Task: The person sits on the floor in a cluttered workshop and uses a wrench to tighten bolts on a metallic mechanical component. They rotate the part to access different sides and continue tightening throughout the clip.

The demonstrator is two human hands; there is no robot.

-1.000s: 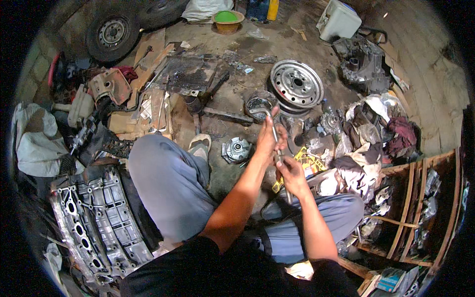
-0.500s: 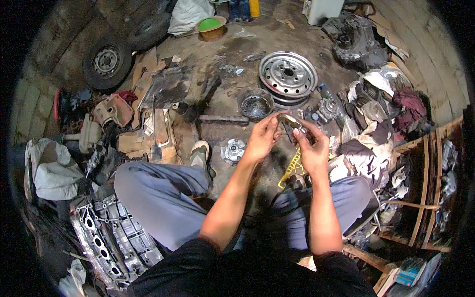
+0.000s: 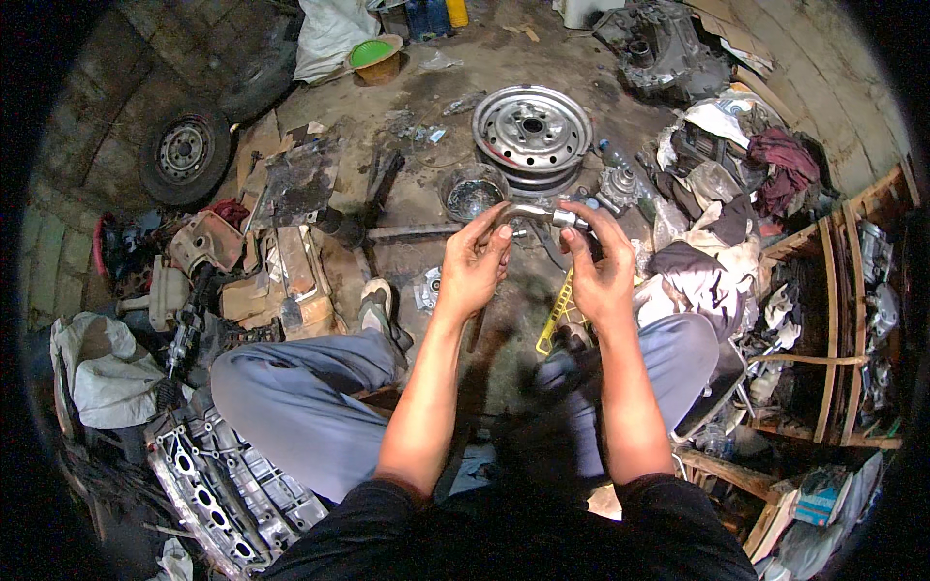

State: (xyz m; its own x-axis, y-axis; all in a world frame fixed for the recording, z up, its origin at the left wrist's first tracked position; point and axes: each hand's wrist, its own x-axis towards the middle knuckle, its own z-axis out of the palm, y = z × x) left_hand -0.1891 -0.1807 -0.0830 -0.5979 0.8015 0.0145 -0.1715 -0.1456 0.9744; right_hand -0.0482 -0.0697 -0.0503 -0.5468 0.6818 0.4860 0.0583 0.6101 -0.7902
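Observation:
Between my hands, in front of my knees, is an L-shaped wrench (image 3: pixel 531 210) with a bent metal bar. My left hand (image 3: pixel 473 269) is closed around the bar near its bend, and a dark length of it runs down below that hand. At the other end sits a shiny silver socket (image 3: pixel 566 219), pinched between the thumb and fingers of my right hand (image 3: pixel 603 271). Whether the socket is fixed to the bar or separate, I cannot tell. Beyond the hands stands a dark bowl (image 3: pixel 475 193). Partly behind my left wrist lies a metal wheel hub (image 3: pixel 426 290).
Past the bowl, a silver wheel rim (image 3: pixel 532 131) lies flat. A yellow plastic piece (image 3: pixel 555 315) is by my right foot. An engine cylinder head (image 3: pixel 228 494) rests at lower left. Rags (image 3: pixel 712 281) pile up on the right beside a wooden frame (image 3: pixel 831 329). A tyre (image 3: pixel 184 153) leans on the wall.
My hands have moved slightly apart, and the wrench now lies more level, with its bend and socket in plainer sight. The whole view has shifted, so the floor things appear further left.

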